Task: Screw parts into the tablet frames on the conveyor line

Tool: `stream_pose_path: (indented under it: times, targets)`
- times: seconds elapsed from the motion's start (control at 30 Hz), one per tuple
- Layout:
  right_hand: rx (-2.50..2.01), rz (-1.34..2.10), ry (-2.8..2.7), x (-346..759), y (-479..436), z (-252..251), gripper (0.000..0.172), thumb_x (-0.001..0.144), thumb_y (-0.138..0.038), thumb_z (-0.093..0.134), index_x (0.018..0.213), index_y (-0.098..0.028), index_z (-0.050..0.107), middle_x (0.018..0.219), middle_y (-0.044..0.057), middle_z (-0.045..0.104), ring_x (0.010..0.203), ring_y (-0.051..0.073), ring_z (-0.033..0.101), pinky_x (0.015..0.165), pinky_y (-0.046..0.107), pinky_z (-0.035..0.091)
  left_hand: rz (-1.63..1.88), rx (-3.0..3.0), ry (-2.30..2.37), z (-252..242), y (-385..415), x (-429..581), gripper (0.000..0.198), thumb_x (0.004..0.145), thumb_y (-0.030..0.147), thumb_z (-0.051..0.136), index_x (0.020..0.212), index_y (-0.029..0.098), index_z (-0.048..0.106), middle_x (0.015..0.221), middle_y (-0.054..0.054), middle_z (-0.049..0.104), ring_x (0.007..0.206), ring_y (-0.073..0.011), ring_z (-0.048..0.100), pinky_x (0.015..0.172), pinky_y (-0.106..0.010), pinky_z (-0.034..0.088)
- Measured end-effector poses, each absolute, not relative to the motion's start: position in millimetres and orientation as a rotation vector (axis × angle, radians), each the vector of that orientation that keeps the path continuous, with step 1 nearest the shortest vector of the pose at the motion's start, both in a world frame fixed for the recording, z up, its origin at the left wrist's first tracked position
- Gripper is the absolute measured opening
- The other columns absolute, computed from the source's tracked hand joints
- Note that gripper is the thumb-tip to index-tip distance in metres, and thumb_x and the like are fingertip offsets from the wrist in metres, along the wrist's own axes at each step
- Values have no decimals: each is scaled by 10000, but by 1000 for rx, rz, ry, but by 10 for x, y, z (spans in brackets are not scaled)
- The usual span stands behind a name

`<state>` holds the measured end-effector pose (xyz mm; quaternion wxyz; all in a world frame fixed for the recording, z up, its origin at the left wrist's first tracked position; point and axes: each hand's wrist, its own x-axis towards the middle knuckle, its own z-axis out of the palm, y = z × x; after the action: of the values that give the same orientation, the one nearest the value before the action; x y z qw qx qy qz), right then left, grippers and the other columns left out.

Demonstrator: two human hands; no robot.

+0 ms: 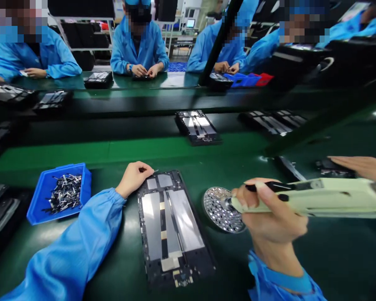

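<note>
An opened tablet-like device with silvery battery panels lies on the green bench in front of me. At its top left corner, my left hand pinches a small thin piece that is too small to make out. My right hand is wrapped round a pale green electric screwdriver, held nearly level. The screwdriver's tip end is over a round metal dish with holes, to the right of the device. Small screws seem to lie on the dish.
A blue bin of small black and silver parts stands left. More devices sit on the raised line and at the left edge. Another person's hand reaches in at the right. Several people in blue work opposite. A dark post slants across the right.
</note>
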<state>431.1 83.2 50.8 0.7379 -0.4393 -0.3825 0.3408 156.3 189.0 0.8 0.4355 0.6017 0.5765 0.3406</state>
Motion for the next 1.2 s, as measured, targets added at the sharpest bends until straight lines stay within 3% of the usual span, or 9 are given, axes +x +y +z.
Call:
stream_pose_path:
  times: [0.17,0.6,0.73,0.9,1.2]
  targets:
    - [-887,774,-904,4067,886,734,238,724,-405,909,728,-207,778,426,-55,461,378,124,465,413,293,383,764,1478,1408,16,1919,1675,118,746,264,736,689,162,753,763,-66,771,722,-201,691,715,-300,521]
    - [-862,890,-859,3562,1308,864,413,701,-445,909,559,-220,594,404,-67,437,362,122,457,452,330,478,914,1386,1422,40,1861,1244,224,733,368,803,742,154,737,746,-68,763,710,-196,691,709,-297,540]
    - [-816,934,-893,3298,1381,812,368,725,-397,893,594,-223,597,412,-80,442,382,122,490,509,338,531,872,1431,1501,-47,1741,1160,141,766,293,772,728,158,756,745,-57,764,719,-190,679,729,-294,528]
    - [-806,998,-1009,3079,1435,803,288,760,-329,863,626,-210,637,470,-59,501,444,136,541,499,323,500,810,1450,1548,-146,1716,1154,103,800,229,749,724,161,761,745,-45,768,702,-181,676,750,-295,522]
    - [-808,1154,-1074,2639,1718,601,358,749,-357,873,567,-194,612,454,-60,505,403,107,502,481,290,495,828,1264,1491,-182,1704,1245,125,790,145,769,682,155,708,615,-1,680,569,-119,603,594,-229,510]
